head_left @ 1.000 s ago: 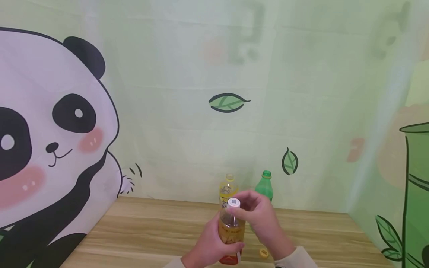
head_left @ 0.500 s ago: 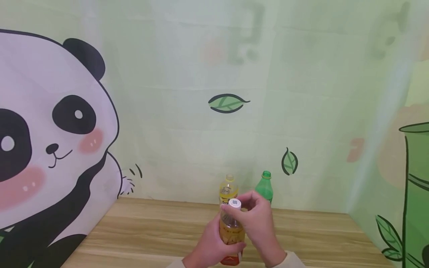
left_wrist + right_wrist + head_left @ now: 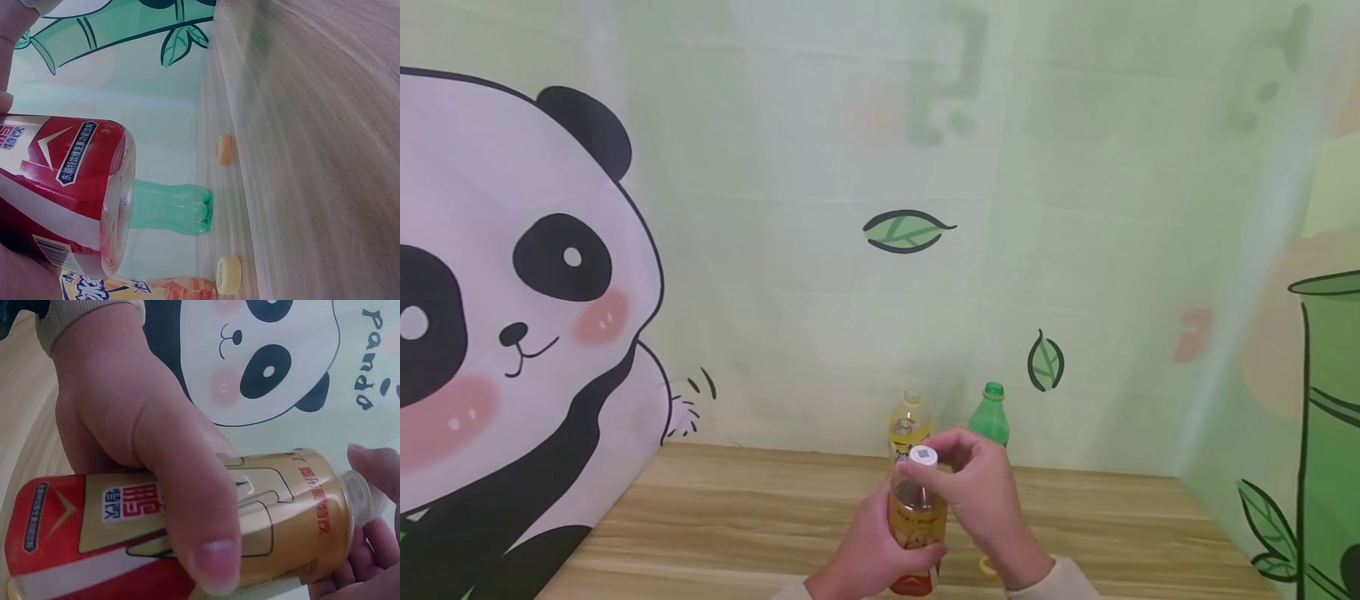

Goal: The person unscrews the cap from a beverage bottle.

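Observation:
A red-and-gold drink bottle [image 3: 917, 525] is held upright in the head view. My left hand [image 3: 867, 550] grips its body, the thumb across the label [image 3: 187, 506]. The fingers and thumb of my right hand [image 3: 985, 496] pinch the white cap [image 3: 924, 456] at the top. In the left wrist view, the bottle's base [image 3: 119, 200] shows a gap from the table. Behind the hands stand a clear bottle with a yellow label [image 3: 910, 425] and a green bottle [image 3: 991, 417], both uncapped and partly hidden.
A yellow cap [image 3: 229, 275] and an orange cap [image 3: 224, 150] lie on the wooden table [image 3: 760, 508]. The head view shows one cap [image 3: 987, 568] partly behind my right wrist. A printed cloth wall [image 3: 790, 333] with panda and leaves closes off the back and sides.
My right thumb has moved left across the white cap, and the right wrist swung left, then slightly back right. The left hand has kept its grip on the bottle.

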A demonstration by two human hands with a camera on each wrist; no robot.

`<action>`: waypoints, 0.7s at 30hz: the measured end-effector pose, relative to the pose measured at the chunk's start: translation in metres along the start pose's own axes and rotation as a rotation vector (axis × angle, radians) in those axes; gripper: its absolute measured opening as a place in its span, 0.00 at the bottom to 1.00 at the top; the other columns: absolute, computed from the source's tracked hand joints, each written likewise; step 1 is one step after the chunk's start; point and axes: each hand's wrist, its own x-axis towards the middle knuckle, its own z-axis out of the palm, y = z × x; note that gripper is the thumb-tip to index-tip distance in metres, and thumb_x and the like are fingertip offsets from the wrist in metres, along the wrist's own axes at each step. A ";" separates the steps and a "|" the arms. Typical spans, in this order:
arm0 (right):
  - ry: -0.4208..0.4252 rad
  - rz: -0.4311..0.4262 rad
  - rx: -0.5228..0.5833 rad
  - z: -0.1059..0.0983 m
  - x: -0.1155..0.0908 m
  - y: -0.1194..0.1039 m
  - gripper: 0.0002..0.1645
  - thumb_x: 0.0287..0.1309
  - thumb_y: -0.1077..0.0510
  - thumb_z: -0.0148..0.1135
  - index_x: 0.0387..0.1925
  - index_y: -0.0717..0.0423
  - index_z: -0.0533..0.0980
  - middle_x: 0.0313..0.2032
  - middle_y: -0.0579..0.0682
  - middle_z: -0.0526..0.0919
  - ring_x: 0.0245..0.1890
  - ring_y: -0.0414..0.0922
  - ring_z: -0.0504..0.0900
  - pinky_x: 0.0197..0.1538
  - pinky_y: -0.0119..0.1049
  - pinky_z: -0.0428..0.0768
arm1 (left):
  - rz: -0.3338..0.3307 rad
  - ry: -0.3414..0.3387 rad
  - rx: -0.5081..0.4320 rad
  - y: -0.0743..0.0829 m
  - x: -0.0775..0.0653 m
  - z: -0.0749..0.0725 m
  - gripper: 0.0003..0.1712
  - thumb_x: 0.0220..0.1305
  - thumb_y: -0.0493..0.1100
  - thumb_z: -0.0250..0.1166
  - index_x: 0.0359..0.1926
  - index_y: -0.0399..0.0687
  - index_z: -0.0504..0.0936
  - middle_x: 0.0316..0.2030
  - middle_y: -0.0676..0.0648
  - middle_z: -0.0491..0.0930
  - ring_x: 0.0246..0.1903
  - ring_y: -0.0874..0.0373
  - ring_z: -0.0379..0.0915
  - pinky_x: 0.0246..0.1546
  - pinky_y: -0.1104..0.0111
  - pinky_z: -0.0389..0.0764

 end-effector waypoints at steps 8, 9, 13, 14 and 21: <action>-0.122 -0.008 0.005 -0.008 0.005 0.000 0.19 0.45 0.58 0.82 0.39 0.60 0.84 0.38 0.53 0.89 0.40 0.46 0.86 0.49 0.36 0.84 | 0.012 -0.001 0.024 -0.001 0.001 -0.001 0.41 0.56 0.45 0.77 0.68 0.59 0.68 0.52 0.47 0.81 0.46 0.58 0.82 0.49 0.67 0.84; -0.142 -0.014 0.004 -0.010 0.006 0.000 0.20 0.46 0.58 0.82 0.40 0.61 0.84 0.39 0.52 0.89 0.40 0.46 0.86 0.49 0.36 0.84 | 0.010 -0.004 0.020 -0.001 0.000 -0.001 0.41 0.56 0.45 0.77 0.68 0.60 0.67 0.52 0.47 0.81 0.46 0.58 0.82 0.49 0.67 0.84; -0.235 -0.034 0.009 -0.016 0.010 0.002 0.21 0.49 0.61 0.79 0.44 0.66 0.82 0.38 0.47 0.89 0.38 0.43 0.86 0.48 0.35 0.84 | 0.015 -0.017 0.005 -0.001 0.000 -0.002 0.42 0.56 0.45 0.77 0.68 0.60 0.67 0.52 0.48 0.81 0.46 0.57 0.83 0.49 0.66 0.84; -0.260 -0.038 0.013 -0.017 0.011 0.002 0.22 0.50 0.62 0.79 0.45 0.67 0.82 0.38 0.46 0.89 0.38 0.42 0.86 0.47 0.34 0.84 | 0.018 -0.020 0.001 -0.001 0.000 -0.003 0.42 0.56 0.44 0.77 0.68 0.59 0.67 0.52 0.48 0.81 0.46 0.57 0.83 0.49 0.66 0.84; -0.402 -0.079 0.015 -0.025 0.019 0.008 0.21 0.56 0.61 0.75 0.48 0.68 0.81 0.39 0.43 0.90 0.39 0.40 0.86 0.48 0.36 0.85 | 0.012 -0.040 -0.018 -0.002 0.000 -0.004 0.41 0.56 0.44 0.77 0.68 0.59 0.67 0.52 0.48 0.81 0.46 0.57 0.83 0.49 0.66 0.85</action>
